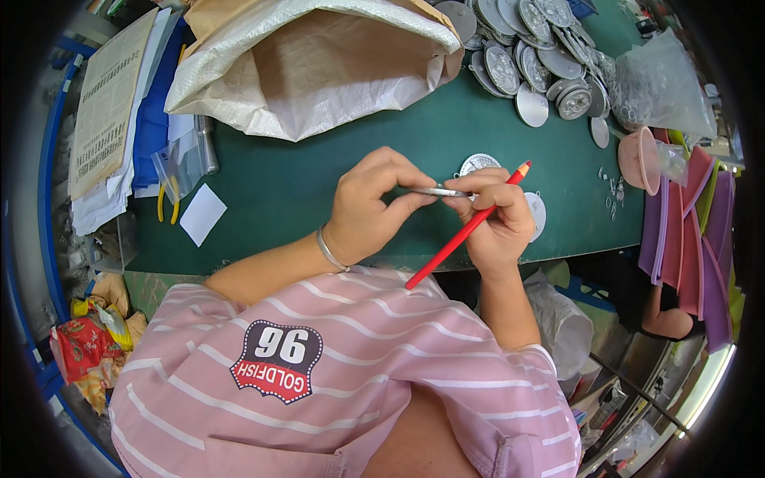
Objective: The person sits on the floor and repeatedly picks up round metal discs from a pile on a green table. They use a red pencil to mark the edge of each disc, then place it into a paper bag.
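Between my two hands a silver round medal (437, 191) is held nearly edge-on, so its faces hardly show. My left hand (368, 205) pinches one side of it between thumb and fingers. The other side is pinched by my right hand (500, 233), which also carries a red pencil (448, 253) slanting across its fingers, tip up and to the right. Just beyond my right hand lies an embossed medal (480, 162) on the green table (295, 179). A plain-faced medal (537, 209) lies to its right, partly hidden by that hand.
A white woven sack (239, 99) gapes open at the back. Several medals (535, 64) are heaped at the back right, beside a clear plastic bag (665, 84) and a pink cup (639, 159). Small metal rings (612, 191) lie near the cup. Papers (111, 103) and yellow-handled pliers (174, 209) are left.
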Demonstrator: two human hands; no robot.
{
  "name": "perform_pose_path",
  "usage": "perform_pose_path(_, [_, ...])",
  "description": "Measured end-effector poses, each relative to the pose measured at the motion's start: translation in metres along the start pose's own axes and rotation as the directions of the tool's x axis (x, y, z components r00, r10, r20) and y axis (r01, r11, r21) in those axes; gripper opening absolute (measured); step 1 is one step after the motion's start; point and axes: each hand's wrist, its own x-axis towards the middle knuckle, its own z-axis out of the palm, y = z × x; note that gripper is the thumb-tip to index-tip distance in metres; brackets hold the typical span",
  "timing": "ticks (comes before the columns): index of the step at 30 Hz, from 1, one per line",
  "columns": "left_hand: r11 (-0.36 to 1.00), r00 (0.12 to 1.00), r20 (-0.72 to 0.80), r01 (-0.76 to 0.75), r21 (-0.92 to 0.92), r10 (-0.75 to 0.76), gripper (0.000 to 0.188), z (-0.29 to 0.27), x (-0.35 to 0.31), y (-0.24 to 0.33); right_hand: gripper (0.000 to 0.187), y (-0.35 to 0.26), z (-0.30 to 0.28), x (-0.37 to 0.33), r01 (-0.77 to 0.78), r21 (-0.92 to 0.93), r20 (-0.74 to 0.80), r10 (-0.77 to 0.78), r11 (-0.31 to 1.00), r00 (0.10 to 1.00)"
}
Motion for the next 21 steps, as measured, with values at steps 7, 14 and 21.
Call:
perform_pose_path(7, [0.167,0.601,0.651,0.781,-0.602,-0.464,0.078,0.006,0.004,-0.007,0.03,-0.001,0.001,-0.004,0.091,0.018,-0.215,-0.085,0.996,0.973])
perform_pose_path(14, [-0.183,0.753,0.614,0.586,-0.789,-0.235,0.099,-0.002,0.015,0.012,0.031,-0.001,0.004,-0.011,0.098,-0.201,-0.007,-0.102,0.975,0.995])
perform_pose_path(21, [-0.249,0.764,0.59,0.537,-0.806,-0.261,0.094,-0.005,0.014,0.008,0.026,0.0,0.0,-0.006,-0.135,0.176,-0.078,0.15,0.975,0.986])
